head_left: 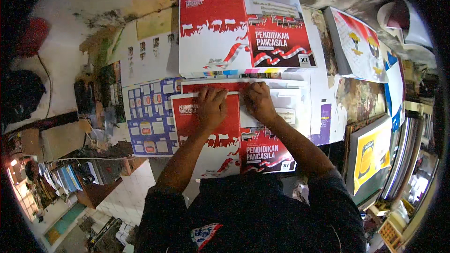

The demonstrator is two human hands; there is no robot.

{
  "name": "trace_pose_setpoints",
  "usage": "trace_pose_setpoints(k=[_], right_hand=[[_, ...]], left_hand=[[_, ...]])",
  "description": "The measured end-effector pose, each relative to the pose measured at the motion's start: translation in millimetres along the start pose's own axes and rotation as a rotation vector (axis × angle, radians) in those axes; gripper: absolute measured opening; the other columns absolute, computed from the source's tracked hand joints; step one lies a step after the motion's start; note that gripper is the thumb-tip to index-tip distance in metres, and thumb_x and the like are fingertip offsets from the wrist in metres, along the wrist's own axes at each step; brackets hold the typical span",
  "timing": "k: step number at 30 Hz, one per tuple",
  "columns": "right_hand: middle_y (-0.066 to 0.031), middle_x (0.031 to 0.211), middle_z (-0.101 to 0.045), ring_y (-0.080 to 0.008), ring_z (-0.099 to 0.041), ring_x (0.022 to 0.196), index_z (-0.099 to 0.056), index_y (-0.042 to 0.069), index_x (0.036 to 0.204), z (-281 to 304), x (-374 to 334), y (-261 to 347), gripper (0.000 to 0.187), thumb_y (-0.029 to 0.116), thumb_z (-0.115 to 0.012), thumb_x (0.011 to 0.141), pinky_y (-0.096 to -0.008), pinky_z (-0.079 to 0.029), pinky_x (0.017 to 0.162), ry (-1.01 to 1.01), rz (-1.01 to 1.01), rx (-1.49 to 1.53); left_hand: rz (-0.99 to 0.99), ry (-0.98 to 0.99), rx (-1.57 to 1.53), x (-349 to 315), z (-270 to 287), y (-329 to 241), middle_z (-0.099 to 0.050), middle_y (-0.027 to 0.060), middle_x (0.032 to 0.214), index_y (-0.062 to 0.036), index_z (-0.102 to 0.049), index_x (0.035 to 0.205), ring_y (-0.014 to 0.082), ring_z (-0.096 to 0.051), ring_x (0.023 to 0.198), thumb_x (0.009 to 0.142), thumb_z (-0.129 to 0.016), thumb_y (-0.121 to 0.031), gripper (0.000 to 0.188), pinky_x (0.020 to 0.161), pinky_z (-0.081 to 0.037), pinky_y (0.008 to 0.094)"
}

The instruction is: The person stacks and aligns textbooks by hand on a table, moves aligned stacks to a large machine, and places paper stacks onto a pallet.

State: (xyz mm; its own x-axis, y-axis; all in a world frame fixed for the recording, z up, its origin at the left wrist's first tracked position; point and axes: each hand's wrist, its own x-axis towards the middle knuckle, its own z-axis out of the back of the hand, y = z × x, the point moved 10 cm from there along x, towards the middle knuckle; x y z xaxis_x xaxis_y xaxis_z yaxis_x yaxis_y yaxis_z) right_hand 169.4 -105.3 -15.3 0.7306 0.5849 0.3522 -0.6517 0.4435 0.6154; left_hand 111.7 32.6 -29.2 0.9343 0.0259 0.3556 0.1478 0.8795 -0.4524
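A red, white and dark printed cover sheet (211,158) lies on the table right in front of me, its near edge close to my body. My left hand (213,107) has its fingers curled over the far edge, left of the middle. Beside it, my right hand (258,102) is closed at the same edge, knuckles up; its fingertips are hidden. Another cover sheet (192,87) shows beneath and just beyond my hands. Farther back sits a stack of matching covers (213,11), with the same flag-and-crowd print.
A purple printed sheet (149,117) covers the table to the left. At the far right stands a thick stack of red-and-white prints (354,42). A yellow-and-white printed sheet (372,152) rests nearer on the right. Brown cardboard (65,138) is at the left.
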Motion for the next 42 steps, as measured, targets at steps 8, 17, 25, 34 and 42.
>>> trace_pose_setpoints(k=[8, 17, 25, 34, 42], right_hand=[[-0.0050, 0.086, -0.059, -0.0298, -0.054, 0.087, -0.068, 0.009, 0.089, -11, -2, 8, 0.019, 0.005, -0.073, 0.070, -0.0425, -0.041, 0.080, 0.069, 0.124, -0.090], [-0.0068, 0.085, -0.056, -0.0303, -0.054, 0.088, -0.065, 0.008, 0.091, -4, 7, 20, 0.024, 0.011, -0.073, 0.069, -0.0425, -0.042, 0.080, 0.041, 0.147, -0.080], [-0.0114, 0.095, -0.060, -0.0332, -0.059, 0.090, -0.063, 0.009, 0.098, 23, 13, 22, 0.024, 0.010, -0.070, 0.075, -0.0460, -0.043, 0.075, 0.176, -0.013, -0.153], [-0.0139, 0.092, -0.061, -0.0374, -0.061, 0.087, -0.062, 0.004, 0.100, 85, 17, 55, 0.023, 0.002, -0.065, 0.077, -0.0484, -0.048, 0.073, 0.200, -0.080, -0.052], [-0.0194, 0.091, -0.062, -0.0393, -0.062, 0.089, -0.064, 0.001, 0.097, 168, 103, 89, 0.012, 0.007, -0.063, 0.086, -0.0446, -0.051, 0.079, 0.148, 0.232, -0.176]], left_hand=[[-0.011, -0.021, -0.036, -6, -4, -3, -0.063, 0.0108, 0.103, -0.0006, -0.069, 0.101, 0.0311, -0.054, 0.107, 0.081, -0.071, -0.019, 0.027, 0.102, -0.043, 0.0478], [-0.110, 0.069, -0.002, -5, -16, -1, -0.062, 0.0129, 0.104, 0.0012, -0.067, 0.105, 0.0338, -0.051, 0.115, 0.082, -0.070, -0.027, 0.036, 0.109, -0.037, 0.0531], [0.341, -0.293, -0.051, -49, 109, 40, -0.053, 0.0196, 0.117, 0.0007, -0.050, 0.124, 0.0371, -0.046, 0.118, 0.085, -0.073, -0.029, 0.054, 0.102, -0.034, 0.0535], [0.853, 0.379, -0.302, -268, 124, 80, -0.061, 0.0146, 0.108, 0.0002, -0.055, 0.116, 0.0219, -0.060, 0.097, 0.090, -0.070, -0.027, 0.041, 0.084, -0.050, 0.0373], [0.882, 0.173, -0.859, -179, 100, 70, -0.062, 0.0058, 0.099, -0.0021, -0.057, 0.118, 0.0135, -0.059, 0.087, 0.092, -0.067, -0.018, 0.033, 0.077, -0.050, 0.0297]])
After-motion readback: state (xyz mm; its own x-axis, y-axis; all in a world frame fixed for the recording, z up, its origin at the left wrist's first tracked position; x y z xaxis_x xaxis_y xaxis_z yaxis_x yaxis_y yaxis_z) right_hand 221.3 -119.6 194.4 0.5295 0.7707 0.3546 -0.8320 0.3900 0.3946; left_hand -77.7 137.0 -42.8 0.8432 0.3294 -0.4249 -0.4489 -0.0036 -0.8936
